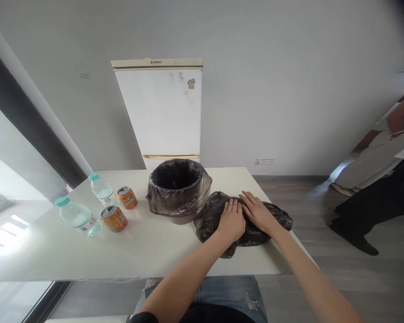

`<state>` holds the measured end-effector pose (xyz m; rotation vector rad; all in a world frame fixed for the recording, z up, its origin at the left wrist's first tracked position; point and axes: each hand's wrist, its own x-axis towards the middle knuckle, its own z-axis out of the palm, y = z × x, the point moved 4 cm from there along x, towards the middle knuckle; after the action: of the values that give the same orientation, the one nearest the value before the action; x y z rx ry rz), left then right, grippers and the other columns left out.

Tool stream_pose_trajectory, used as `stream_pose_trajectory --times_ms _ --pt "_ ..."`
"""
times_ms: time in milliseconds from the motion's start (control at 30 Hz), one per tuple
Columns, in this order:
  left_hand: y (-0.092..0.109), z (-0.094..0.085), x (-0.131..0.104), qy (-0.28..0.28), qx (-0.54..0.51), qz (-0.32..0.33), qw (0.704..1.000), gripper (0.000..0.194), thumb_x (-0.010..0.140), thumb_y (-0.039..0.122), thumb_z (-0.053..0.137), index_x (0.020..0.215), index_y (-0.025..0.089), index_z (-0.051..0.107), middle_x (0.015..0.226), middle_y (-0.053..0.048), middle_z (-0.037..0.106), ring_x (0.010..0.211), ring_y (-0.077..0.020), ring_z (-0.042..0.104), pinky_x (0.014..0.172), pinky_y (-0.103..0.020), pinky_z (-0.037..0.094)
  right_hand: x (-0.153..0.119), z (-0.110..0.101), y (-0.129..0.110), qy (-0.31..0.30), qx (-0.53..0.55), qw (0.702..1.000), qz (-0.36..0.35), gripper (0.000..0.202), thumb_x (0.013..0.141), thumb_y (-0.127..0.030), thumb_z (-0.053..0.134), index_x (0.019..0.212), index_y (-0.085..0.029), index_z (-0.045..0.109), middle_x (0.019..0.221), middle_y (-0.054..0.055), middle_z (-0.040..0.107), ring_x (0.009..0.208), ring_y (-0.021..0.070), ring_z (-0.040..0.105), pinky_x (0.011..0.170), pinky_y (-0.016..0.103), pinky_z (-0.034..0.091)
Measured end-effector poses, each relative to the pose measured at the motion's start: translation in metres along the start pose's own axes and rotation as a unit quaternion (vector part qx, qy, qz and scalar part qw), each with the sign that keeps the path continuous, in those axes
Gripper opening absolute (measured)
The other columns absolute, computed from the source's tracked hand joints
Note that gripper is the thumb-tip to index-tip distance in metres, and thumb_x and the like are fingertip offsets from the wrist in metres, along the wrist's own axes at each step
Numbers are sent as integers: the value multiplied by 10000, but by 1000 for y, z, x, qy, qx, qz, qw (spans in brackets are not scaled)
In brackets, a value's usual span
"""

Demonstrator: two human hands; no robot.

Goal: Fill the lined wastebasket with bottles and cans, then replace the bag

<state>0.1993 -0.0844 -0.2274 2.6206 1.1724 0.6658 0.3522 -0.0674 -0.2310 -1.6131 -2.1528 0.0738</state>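
Observation:
A crumpled black plastic garbage bag (210, 220) lies on the right part of the white table, beside the bin. My left hand (232, 220) rests on the middle of this bag, palm down, its fingers laid over the plastic. Close against it, my right hand (257, 213) presses flat on the same bag with fingers stretched out. Part of the bag is hidden under both hands. Just left of them stands a small trash bin (185, 219), upright, with a black bag liner (175, 202) folded down over its rim. The loose bag touches or nearly touches the bin.
On the table's (148, 255) left stand two orange cans (114, 219) and two clear bottles (79, 218) with teal caps. Behind the table is a white refrigerator (164, 112) by a grey wall. Other people (380, 166) are at the far right.

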Motion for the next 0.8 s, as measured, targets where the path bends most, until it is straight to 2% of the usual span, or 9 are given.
stream_pose_trajectory --times_ms 67,133,233,300,433,567,633,733,800 --pt "-14 11 15 -18 7 -9 1000 638 1045 328 370 1572 -28 400 1655 -245 386 1581 -361 294 1312 -529 213 2 19 9 -25 -9 1000 9 568 1083 -429 288 1596 -235 433 1696 104 366 1585 333 297 1261 595 292" --pt "-29 19 19 -48 21 -30 998 698 1048 412 366 1602 -11 365 1683 -226 343 1598 -376 238 1316 -556 168 1 33 21 -43 -33 998 17 594 1085 -459 273 1622 -238 399 1706 102 344 1592 342 277 1256 610 294" --pt "-50 29 13 -98 43 -70 992 778 1043 522 331 1642 27 309 1720 -186 275 1617 -390 158 1311 -582 149 -5 47 37 -67 -74 994 37 631 1079 -518 274 1628 -233 401 1705 107 339 1592 350 274 1254 621 291" --pt "-58 31 8 -112 46 -82 989 796 1040 564 294 1664 70 277 1738 -145 245 1626 -372 130 1310 -591 144 -9 53 44 -84 -86 992 44 644 1079 -537 258 1631 -236 398 1711 101 326 1596 337 269 1263 613 282" --pt "-71 27 2 -108 56 -117 986 788 1041 583 267 1669 106 286 1742 -132 236 1628 -356 136 1310 -612 91 -12 57 51 -99 -84 990 46 666 1080 -574 232 1644 -251 376 1732 74 277 1611 312 229 1284 582 256" --pt "-84 18 -6 -99 69 -170 978 776 1045 555 307 1670 95 276 1738 -156 238 1625 -355 155 1292 -567 231 -11 57 53 -95 -76 992 39 649 1081 -578 245 1643 -282 380 1732 58 279 1609 299 237 1287 560 265" --pt "-88 14 -12 -85 84 -191 974 763 1047 522 339 1661 71 288 1731 -185 239 1607 -375 216 1268 -552 293 -10 56 53 -91 -76 992 38 644 1082 -577 251 1642 -287 381 1730 57 285 1608 299 240 1286 561 268" --pt "-84 11 -16 -50 125 -219 966 726 1057 453 352 1622 -3 341 1688 -266 297 1561 -414 319 1253 -565 308 -11 56 52 -90 -77 992 40 642 1084 -570 248 1640 -281 386 1728 60 287 1608 300 240 1285 560 268" --pt "-74 10 -10 -29 139 -190 971 703 1068 423 325 1594 -41 373 1668 -291 323 1567 -417 303 1273 -560 268 -11 57 51 -88 -79 992 42 637 1085 -561 249 1638 -277 389 1728 63 287 1608 300 241 1285 565 265"
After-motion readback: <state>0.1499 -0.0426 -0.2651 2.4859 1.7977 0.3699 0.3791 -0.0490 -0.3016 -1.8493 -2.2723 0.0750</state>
